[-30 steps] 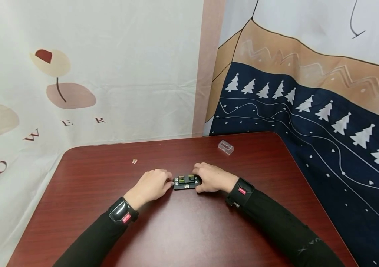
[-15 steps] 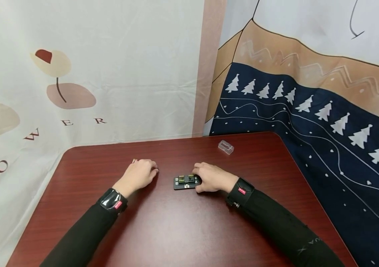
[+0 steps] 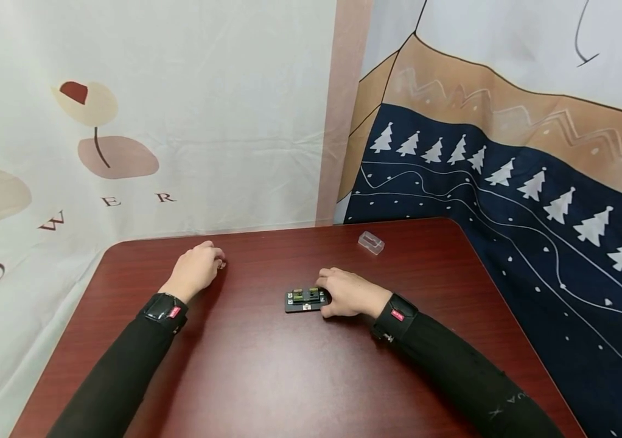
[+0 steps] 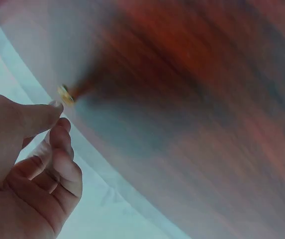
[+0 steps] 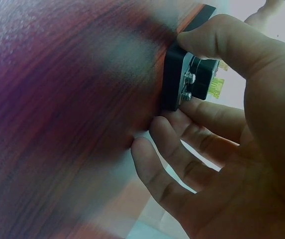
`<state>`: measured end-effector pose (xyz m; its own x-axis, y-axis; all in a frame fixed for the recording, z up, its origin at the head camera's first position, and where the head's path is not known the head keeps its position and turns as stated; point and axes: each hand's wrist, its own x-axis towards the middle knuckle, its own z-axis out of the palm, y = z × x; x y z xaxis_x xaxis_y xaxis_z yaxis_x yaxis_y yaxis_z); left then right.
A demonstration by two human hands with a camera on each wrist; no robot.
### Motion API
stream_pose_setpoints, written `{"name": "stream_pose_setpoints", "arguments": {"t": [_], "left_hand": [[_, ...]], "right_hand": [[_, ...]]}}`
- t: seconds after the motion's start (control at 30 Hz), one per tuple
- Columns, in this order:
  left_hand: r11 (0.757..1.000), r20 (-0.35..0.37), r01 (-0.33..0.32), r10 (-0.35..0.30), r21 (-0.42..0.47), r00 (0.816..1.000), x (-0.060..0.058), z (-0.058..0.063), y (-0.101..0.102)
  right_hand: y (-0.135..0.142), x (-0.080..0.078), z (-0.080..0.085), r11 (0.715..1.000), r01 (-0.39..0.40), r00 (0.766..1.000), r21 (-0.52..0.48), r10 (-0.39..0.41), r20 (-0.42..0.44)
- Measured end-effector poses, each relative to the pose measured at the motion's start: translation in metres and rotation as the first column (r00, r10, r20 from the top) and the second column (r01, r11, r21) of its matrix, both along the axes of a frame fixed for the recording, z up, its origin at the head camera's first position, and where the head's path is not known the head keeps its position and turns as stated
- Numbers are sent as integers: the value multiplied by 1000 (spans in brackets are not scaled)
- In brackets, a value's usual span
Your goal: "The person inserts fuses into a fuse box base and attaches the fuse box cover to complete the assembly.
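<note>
My right hand (image 3: pixel 348 293) grips the right end of a black fuse block (image 3: pixel 301 299), which lies flat on the table. In the right wrist view, the thumb and forefinger hold its ends, with silver screws and a yellow-green blade fuse (image 5: pixel 215 88) showing. At the back left, my left hand (image 3: pixel 193 269) has its fingertips right at a small brass-coloured piece (image 3: pixel 222 264). The left wrist view shows this brass piece (image 4: pixel 66 94) just beyond the thumb tip, thumb and forefinger slightly apart, the other fingers loosely curled.
A clear plastic cover (image 3: pixel 371 243) lies near the back edge of the reddish-brown table (image 3: pixel 267 371). Behind the table hang a white printed cloth (image 3: pixel 234 121) and a dark blue one (image 3: pixel 453 188) with white trees.
My left hand has left the fuse block's left side and moved left and back to the brass piece. The right hand and the fuse block stay in place.
</note>
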<state>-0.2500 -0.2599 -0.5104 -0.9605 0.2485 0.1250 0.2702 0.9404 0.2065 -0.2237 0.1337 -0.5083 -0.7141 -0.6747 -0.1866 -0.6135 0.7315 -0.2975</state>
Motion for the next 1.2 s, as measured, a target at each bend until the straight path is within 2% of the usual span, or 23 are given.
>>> {"name": "stream_pose_setpoints", "arguments": {"t": [0.4, 0.73, 0.93, 1.2], "left_hand": [[998, 30, 48, -47, -49, 998, -8, 5, -5], [997, 32, 44, -42, -65, 999, -11, 1, -6], [996, 21, 52, -50, -72, 999, -10, 2, -7], [998, 29, 46, -45, -36, 999, -7, 1, -10]], "right_hand": [[-1, 1, 0, 1000, 5, 1000, -3, -5, 2], [-1, 1, 0, 1000, 4, 1000, 2, -4, -3], [-1, 2, 1, 1000, 4, 1000, 5, -4, 2], [0, 1, 1, 1000, -6, 1000, 7, 6, 0]]}}
